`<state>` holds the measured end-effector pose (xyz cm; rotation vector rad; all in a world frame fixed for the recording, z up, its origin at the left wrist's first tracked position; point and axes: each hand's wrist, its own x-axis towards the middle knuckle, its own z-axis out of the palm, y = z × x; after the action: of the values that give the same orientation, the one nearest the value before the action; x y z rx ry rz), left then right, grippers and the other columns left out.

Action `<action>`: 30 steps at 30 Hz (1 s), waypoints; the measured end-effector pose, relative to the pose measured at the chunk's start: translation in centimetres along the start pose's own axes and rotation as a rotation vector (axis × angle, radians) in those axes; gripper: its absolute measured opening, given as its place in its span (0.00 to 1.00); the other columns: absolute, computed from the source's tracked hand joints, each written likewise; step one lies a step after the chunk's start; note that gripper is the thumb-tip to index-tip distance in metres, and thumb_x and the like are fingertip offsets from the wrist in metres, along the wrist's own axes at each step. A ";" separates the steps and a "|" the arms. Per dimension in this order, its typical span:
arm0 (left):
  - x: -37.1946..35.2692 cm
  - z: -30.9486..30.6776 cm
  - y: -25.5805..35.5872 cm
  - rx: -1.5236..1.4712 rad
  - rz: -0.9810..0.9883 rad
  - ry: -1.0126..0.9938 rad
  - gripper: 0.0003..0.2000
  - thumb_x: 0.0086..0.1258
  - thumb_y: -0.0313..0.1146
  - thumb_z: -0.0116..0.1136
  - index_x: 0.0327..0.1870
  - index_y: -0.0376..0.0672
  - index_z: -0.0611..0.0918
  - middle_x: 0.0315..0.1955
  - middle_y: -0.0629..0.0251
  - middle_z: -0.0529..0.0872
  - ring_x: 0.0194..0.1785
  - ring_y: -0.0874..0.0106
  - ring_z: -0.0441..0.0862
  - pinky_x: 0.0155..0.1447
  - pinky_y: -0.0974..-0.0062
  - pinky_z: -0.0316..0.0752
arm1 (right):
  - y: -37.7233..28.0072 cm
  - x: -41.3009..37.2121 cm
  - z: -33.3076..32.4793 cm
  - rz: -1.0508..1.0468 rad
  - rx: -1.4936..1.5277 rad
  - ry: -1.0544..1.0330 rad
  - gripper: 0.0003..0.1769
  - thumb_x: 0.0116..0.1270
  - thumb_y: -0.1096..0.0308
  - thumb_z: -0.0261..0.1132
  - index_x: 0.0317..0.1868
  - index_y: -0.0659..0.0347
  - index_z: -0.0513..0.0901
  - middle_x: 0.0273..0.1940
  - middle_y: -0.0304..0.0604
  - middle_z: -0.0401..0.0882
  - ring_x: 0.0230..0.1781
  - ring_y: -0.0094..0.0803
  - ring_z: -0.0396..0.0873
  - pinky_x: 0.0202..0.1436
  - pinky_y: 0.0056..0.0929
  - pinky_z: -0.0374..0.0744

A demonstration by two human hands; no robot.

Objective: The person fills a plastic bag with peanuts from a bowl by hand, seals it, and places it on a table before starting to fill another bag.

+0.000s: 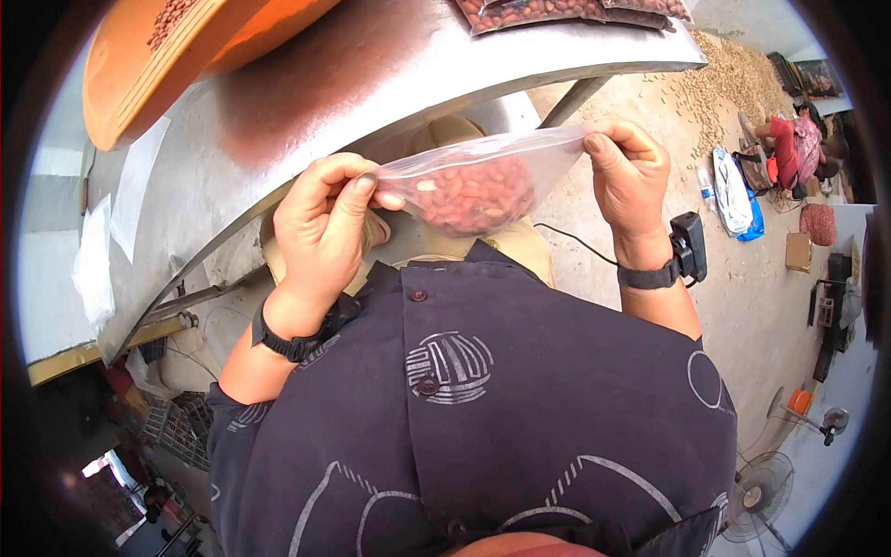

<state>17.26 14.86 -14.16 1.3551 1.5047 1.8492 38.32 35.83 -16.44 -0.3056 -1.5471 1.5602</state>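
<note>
A clear plastic bag of reddish-brown peanuts hangs between my two hands, in front of my shirt and just off the table's edge. My left hand pinches one top corner between thumb and fingers. At the opposite corner, my right hand grips the bag the same way, so its top edge is stretched taut. The peanuts lie bunched in the lower middle of the bag.
A metal table curves across the top, bearing an orange basin and filled peanut bags. Empty-looking plastic bags lie at its left end. Loose nuts cover the floor near a seated person. A fan stands lower right.
</note>
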 end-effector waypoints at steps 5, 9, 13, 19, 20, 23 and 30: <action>0.9 -0.8 -0.8 -0.043 -0.220 0.011 0.05 0.74 0.24 0.53 0.47 0.34 0.78 0.35 0.64 0.84 0.35 0.79 0.82 0.42 0.82 0.77 | 0.5 -0.4 0.2 0.095 0.012 0.033 0.05 0.67 0.76 0.66 0.39 0.70 0.84 0.35 0.41 0.84 0.35 0.23 0.79 0.43 0.21 0.78; 1.7 -1.7 -0.1 0.227 -0.151 -0.008 0.09 0.71 0.26 0.58 0.49 0.36 0.79 0.40 0.64 0.85 0.41 0.77 0.81 0.49 0.77 0.75 | -0.7 -0.3 1.2 0.058 -0.056 -0.010 0.04 0.67 0.76 0.66 0.39 0.69 0.83 0.35 0.38 0.83 0.36 0.22 0.78 0.42 0.20 0.77; 4.6 0.3 4.0 0.652 0.271 -0.124 0.17 0.62 0.30 0.67 0.51 0.38 0.81 0.44 0.64 0.85 0.51 0.71 0.79 0.55 0.71 0.71 | -0.8 -0.5 2.1 0.010 -0.123 -0.014 0.04 0.66 0.76 0.66 0.39 0.69 0.83 0.35 0.38 0.83 0.36 0.22 0.78 0.42 0.20 0.77; 7.7 6.6 4.5 0.926 0.474 -0.379 0.17 0.56 0.36 0.68 0.47 0.46 0.84 0.41 0.64 0.85 0.48 0.63 0.79 0.50 0.65 0.70 | -1.1 -0.2 2.1 -0.119 -0.231 -0.068 0.03 0.63 0.78 0.68 0.37 0.69 0.84 0.34 0.40 0.82 0.34 0.23 0.77 0.40 0.20 0.76; 7.8 7.2 4.2 0.994 0.433 -0.426 0.15 0.56 0.37 0.67 0.45 0.46 0.85 0.40 0.66 0.85 0.47 0.63 0.80 0.49 0.64 0.70 | -1.2 -0.2 2.1 -0.141 -0.254 -0.068 0.03 0.63 0.79 0.68 0.37 0.69 0.84 0.34 0.40 0.82 0.34 0.23 0.77 0.40 0.20 0.76; 8.1 8.4 3.9 1.048 0.352 -0.489 0.08 0.60 0.37 0.64 0.36 0.47 0.86 0.32 0.69 0.85 0.44 0.66 0.81 0.47 0.64 0.69 | -1.0 -0.4 1.6 -0.129 -0.266 -0.037 0.02 0.62 0.80 0.68 0.36 0.68 0.84 0.34 0.41 0.83 0.35 0.24 0.78 0.40 0.20 0.76; 8.5 9.5 3.4 1.025 0.343 -0.500 0.06 0.60 0.35 0.62 0.33 0.46 0.87 0.28 0.69 0.85 0.41 0.66 0.81 0.46 0.64 0.68 | -0.3 -0.6 0.9 -0.145 -0.213 -0.028 0.03 0.64 0.79 0.67 0.38 0.69 0.85 0.37 0.43 0.84 0.37 0.25 0.80 0.41 0.21 0.78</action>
<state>22.40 25.26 -7.95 2.3984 2.0752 0.6676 38.10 34.74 -16.23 -0.2842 -1.7216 1.2959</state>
